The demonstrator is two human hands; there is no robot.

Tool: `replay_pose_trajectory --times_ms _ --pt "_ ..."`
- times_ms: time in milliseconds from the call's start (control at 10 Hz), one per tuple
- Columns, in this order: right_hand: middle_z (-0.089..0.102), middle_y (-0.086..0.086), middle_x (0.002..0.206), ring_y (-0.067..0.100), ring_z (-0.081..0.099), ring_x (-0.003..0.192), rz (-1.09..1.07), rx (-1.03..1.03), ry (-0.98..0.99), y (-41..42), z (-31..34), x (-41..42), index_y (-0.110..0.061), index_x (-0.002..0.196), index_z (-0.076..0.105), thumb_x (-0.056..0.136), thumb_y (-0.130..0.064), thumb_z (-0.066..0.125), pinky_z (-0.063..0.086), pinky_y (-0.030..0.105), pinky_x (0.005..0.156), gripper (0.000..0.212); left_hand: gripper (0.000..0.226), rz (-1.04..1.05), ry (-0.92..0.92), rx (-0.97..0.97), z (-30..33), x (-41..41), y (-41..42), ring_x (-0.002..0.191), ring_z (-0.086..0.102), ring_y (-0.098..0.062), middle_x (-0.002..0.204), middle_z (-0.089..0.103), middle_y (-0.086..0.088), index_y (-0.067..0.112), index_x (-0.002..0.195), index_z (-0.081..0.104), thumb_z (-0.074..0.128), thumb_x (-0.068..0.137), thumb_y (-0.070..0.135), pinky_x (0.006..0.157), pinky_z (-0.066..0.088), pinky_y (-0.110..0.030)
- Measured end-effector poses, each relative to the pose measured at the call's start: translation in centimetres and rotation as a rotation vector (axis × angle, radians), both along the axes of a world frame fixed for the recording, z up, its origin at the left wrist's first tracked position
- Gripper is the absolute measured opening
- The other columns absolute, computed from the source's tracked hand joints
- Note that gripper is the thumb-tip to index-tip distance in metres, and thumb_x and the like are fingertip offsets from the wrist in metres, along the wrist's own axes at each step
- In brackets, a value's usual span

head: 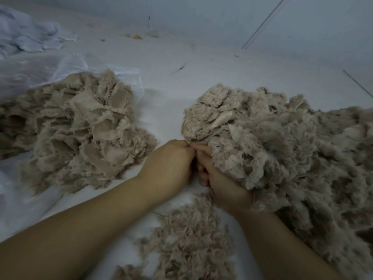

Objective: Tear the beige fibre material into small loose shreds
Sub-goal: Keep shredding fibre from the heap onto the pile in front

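Two big heaps of beige fibre material lie on a white sheet: a left heap with flat fabric-like patches and a larger right heap. My right hand grips the lower left edge of the right heap, its fingers curled into the fluff. My left hand is closed in a fist, knuckles up, pressed against the right hand's fingertips; what it pinches is hidden. Below the hands lies a pile of small loose shreds.
The white sheet covers the floor. A crumpled clear plastic bag lies behind the left heap, with white cloth at the far left. Small scraps, one yellow, lie near the grey wall.
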State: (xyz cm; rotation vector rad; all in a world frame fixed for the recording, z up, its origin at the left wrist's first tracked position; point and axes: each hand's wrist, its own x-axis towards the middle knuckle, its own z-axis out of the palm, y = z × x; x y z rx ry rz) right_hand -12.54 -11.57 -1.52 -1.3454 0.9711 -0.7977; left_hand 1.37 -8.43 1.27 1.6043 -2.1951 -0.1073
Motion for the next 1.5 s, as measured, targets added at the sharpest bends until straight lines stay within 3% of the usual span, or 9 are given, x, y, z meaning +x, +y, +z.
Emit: replay_pose_trajectory --times_ms 300,500,600,700,800,1100,1200,1400,1500 --pt "0.037 -0.007 0.049 0.002 0.030 0.034 -0.093 0.073 -0.024 0.8 1.8 0.0 -0.015 0.066 0.044 0.102 -0.031 0.042 0.025 0.013 0.036 0.040 0.016 -0.069 0.337 -0.131 1.2 0.7 2.6 0.064 0.041 -0.003 0.072 0.045 0.010 0.011 0.072 0.061 0.059 0.088 0.014 0.059 0.035 -0.018" --pt "0.040 -0.003 0.069 -0.014 0.055 0.062 -0.081 0.044 0.183 4.4 2.7 -1.1 -0.006 0.087 0.056 0.099 0.008 0.033 0.041 0.004 0.066 0.030 0.017 -0.181 0.300 -0.123 1.5 -0.3 5.0 0.072 0.044 -0.006 0.080 0.038 0.014 0.012 0.077 0.059 0.055 0.094 0.012 0.062 0.034 -0.015" --pt "0.043 -0.001 0.047 -0.034 0.038 0.049 -0.068 0.223 0.219 2.5 4.9 -0.1 -0.018 0.101 0.045 0.099 0.009 0.033 0.033 -0.006 0.056 0.030 0.010 -0.216 0.258 -0.095 1.4 -0.5 5.4 0.068 0.049 -0.015 0.080 0.044 0.009 0.011 0.080 0.058 0.059 0.089 0.010 0.056 0.044 -0.032" --pt "0.059 0.011 0.068 -0.002 0.058 0.061 0.026 0.217 0.066 2.1 3.6 0.0 -0.005 0.109 0.059 0.104 -0.012 0.037 0.044 0.008 0.068 0.024 0.010 -0.110 0.176 -0.154 1.0 0.3 4.6 0.060 0.053 -0.028 0.077 0.053 -0.007 0.007 0.082 0.058 0.056 0.079 -0.003 0.048 0.046 -0.037" --pt "0.054 -0.002 0.063 0.005 0.048 0.048 -0.097 0.124 -0.064 1.2 1.3 0.8 -0.013 0.082 0.063 0.102 -0.020 0.043 0.041 0.016 0.046 0.029 0.013 0.021 0.101 -0.256 0.9 1.5 3.7 0.053 0.053 -0.034 0.075 0.057 -0.015 0.002 0.078 0.058 0.051 0.076 -0.009 0.042 0.046 -0.038" --pt "0.047 -0.008 0.050 0.008 0.041 0.043 0.017 0.068 0.100 1.1 0.6 -0.3 -0.027 0.053 0.056 0.070 -0.084 0.051 0.034 0.024 0.046 0.060 0.009 0.018 -0.004 -0.428 0.0 0.5 3.5 0.054 0.047 -0.027 0.067 0.055 -0.011 0.004 0.072 0.067 0.072 0.074 -0.004 0.039 0.037 -0.034" --pt "0.056 -0.013 0.062 -0.002 0.052 0.048 0.100 0.129 0.166 1.0 0.4 -0.7 -0.037 0.070 0.062 0.068 -0.081 0.053 0.039 0.013 0.050 0.045 0.004 -0.046 -0.045 -0.463 -0.3 0.1 4.0 0.055 0.047 -0.024 0.067 0.054 -0.006 0.008 0.079 0.070 0.073 0.078 0.005 0.041 0.036 -0.031" --pt "0.054 0.012 0.075 0.026 0.054 0.072 -0.071 -0.044 -0.062 0.7 0.3 -0.1 -0.011 0.076 0.057 0.093 -0.035 0.060 0.045 0.043 0.070 0.030 0.034 -0.013 0.307 -0.146 -0.5 1.0 4.1 0.054 0.051 -0.007 0.059 0.058 0.006 0.015 0.065 0.069 0.059 0.089 0.037 0.050 0.046 -0.029" --pt "0.057 0.004 0.082 0.017 0.053 0.072 0.048 0.098 0.113 1.0 0.4 -0.4 -0.023 0.083 0.057 0.092 -0.056 0.050 0.044 0.033 0.068 0.035 0.031 0.040 0.668 -0.113 -0.4 1.1 3.7 0.049 0.052 -0.010 0.054 0.059 0.004 0.014 0.063 0.070 0.067 0.085 0.037 0.047 0.041 -0.021"
